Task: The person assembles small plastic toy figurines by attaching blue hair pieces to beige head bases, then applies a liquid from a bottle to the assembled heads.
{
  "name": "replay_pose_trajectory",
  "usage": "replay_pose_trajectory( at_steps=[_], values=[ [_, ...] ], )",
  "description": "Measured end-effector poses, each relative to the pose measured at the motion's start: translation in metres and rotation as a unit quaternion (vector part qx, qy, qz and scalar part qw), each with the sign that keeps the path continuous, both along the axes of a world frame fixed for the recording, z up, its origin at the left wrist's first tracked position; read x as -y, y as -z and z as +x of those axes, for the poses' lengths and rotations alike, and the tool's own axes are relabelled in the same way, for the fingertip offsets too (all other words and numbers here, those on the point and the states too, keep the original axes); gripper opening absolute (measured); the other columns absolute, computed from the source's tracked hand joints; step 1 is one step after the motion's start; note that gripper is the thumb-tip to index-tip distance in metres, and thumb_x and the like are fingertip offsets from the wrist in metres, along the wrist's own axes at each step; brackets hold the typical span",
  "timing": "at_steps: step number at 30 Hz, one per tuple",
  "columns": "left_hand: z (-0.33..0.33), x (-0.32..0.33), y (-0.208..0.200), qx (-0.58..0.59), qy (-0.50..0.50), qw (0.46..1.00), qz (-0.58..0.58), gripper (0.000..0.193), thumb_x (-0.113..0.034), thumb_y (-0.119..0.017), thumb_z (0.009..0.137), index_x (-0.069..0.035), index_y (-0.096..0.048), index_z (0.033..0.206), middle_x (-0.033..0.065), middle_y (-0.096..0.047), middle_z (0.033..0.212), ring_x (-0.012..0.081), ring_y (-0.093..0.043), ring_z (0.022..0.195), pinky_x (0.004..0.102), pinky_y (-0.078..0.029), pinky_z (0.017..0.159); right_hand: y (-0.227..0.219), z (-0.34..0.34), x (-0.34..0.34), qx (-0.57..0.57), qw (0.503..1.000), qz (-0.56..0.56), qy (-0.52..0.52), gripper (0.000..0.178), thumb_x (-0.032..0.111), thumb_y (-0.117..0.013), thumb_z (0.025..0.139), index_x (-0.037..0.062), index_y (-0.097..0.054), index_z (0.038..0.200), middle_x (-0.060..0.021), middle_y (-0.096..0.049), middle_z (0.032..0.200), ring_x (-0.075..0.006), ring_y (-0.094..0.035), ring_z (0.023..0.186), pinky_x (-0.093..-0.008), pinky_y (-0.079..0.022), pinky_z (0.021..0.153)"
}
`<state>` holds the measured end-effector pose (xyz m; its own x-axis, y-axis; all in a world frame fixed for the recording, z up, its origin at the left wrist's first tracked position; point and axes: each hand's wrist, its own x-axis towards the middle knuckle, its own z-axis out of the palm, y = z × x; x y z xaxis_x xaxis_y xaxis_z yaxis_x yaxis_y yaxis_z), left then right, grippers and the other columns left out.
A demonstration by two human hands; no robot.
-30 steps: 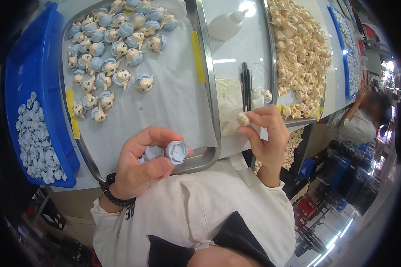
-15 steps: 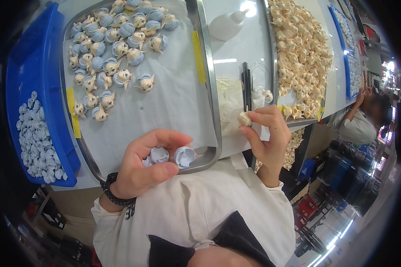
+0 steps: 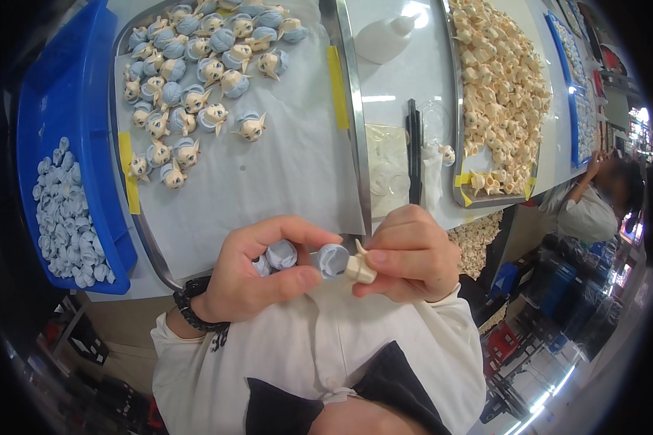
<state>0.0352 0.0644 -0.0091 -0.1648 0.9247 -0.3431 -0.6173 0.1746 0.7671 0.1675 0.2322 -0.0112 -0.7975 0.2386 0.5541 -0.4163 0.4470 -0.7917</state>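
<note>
Between the thumb and index finger of my left hand is a hollow pale blue doll hair piece, its open side toward the right. More pale blue hair pieces are tucked in the same palm. My right hand pinches a cream doll face piece with pointed ears. The face piece is right at the hair piece's opening; whether they touch I cannot tell. Both hands are in front of my chest, by the near edge of a metal tray with assembled blue-haired doll heads.
At the left, a blue bin has loose hair pieces. A second metal tray at the right has a heap of cream face pieces. Between the trays are a white bottle, black tweezers and one doll head. A person sits far right.
My right hand has brought the face piece leftward and down, from beside the right tray to the hair piece. My left hand has shifted slightly right, still holding the hair pieces.
</note>
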Motion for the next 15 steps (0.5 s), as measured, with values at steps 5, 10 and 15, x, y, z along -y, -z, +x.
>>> replay_pose_trajectory(
  at_steps=[5,10,15],
  values=[
    [0.003,0.0008,0.0019,-0.068,-0.027,0.997,0.015,0.025,-0.003,-0.063,0.08,0.001,-0.06,0.104,0.0024,-0.06,0.092,0.0037,-0.05,0.076,0.0195,-0.04,0.066,0.0047,-0.0007,0.0014,0.039,0.999,0.037,0.001,0.04,0.018,-0.081,0.063,0.0012,-0.06,0.093,-0.0087,-0.059,0.078,-0.02,-0.056,0.063,-0.0279,-0.043,0.053],
    [-0.0012,0.0002,0.0007,-0.111,-0.005,0.994,0.006,0.024,-0.003,-0.062,0.08,0.001,-0.061,0.104,0.0036,-0.06,0.094,0.006,-0.052,0.079,0.0209,-0.041,0.069,-0.0003,-0.0032,-0.0003,0.038,0.994,0.101,-0.01,0.034,0.019,-0.08,0.063,-0.0003,-0.061,0.084,-0.0069,-0.059,0.07,-0.0182,-0.053,0.056,-0.0268,-0.041,0.047],
    [0.0011,-0.0004,-0.0023,-0.138,-0.008,0.99,0.022,0.026,-0.003,-0.061,0.08,0.001,-0.061,0.106,0.0062,-0.061,0.095,0.0089,-0.054,0.08,0.0222,-0.041,0.071,-0.0012,-0.0045,0.0037,-0.019,0.988,0.151,0.024,0.03,0.013,-0.076,0.06,-0.0029,-0.062,0.08,-0.0066,-0.057,0.069,-0.0166,-0.051,0.055,-0.0256,-0.035,0.044]
  ],
)
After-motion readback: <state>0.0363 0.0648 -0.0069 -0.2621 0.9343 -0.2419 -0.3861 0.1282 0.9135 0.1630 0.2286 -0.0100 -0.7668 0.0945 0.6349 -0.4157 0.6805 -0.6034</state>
